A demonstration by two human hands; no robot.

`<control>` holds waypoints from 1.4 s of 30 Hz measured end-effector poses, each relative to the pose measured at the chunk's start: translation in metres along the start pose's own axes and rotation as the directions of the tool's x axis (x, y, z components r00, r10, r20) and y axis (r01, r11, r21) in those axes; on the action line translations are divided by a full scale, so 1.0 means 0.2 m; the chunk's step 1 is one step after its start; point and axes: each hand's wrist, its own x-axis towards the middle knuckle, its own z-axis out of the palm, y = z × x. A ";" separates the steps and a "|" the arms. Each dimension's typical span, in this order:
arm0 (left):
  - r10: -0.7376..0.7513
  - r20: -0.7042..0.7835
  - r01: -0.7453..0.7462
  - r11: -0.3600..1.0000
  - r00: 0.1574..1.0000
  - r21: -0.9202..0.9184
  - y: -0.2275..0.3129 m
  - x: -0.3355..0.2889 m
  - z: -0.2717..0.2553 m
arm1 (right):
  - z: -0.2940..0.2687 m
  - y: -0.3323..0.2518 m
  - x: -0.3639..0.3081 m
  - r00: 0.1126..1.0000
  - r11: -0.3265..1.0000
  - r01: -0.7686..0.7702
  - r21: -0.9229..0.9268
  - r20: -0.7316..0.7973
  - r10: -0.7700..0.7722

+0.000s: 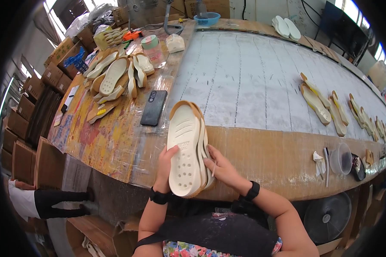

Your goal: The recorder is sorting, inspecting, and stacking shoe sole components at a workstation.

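A stack of cream shoe soles (184, 150) with tan edges is held upright, tilted slightly, between my two hands at the table's near edge. My left hand (163, 168) grips its left side, thumb on the front sole near the rows of small holes. On the other side, my right hand (222, 166) closes round the rear soles, its thumb and fingers at their edges. Just beyond the stack lies a dark phone (154, 108). A heap of similar soles (114, 76) sits on the paint-stained board at the far left.
More soles (316, 102) lie in a row along the right of the white lined surface (248, 77). Near the right front are a clear plastic cup (340, 158) and a white tissue (318, 163). A jar (153, 50) stands beyond the phone. Below the table is a fan (327, 217).
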 end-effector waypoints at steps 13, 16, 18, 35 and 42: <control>-0.183 0.212 0.267 0.826 0.960 -0.496 0.08 -0.07 -0.18 | 0.04 0.00 0.16 0.753 0.718 -0.617 0.321 0.506 0.421; 0.097 0.116 -0.037 0.899 0.988 -0.435 0.16 -0.16 -0.22 | 0.13 -0.05 0.26 0.742 0.650 -0.651 0.392 0.510 0.435; 0.162 0.030 -0.120 0.830 0.986 -0.545 0.11 -0.20 -0.39 | 0.26 -0.14 0.38 0.755 0.645 -0.630 0.432 0.535 0.379; 0.404 -0.338 -0.228 0.861 0.850 0.455 -0.26 -0.19 -0.46 | 0.71 -0.64 1.25 0.798 0.954 0.269 -0.134 0.585 -0.143; 0.693 -0.010 -0.368 0.396 0.721 0.841 -0.28 -0.06 -0.41 | -0.47 0.04 0.84 0.990 0.913 -0.126 -0.389 0.004 0.139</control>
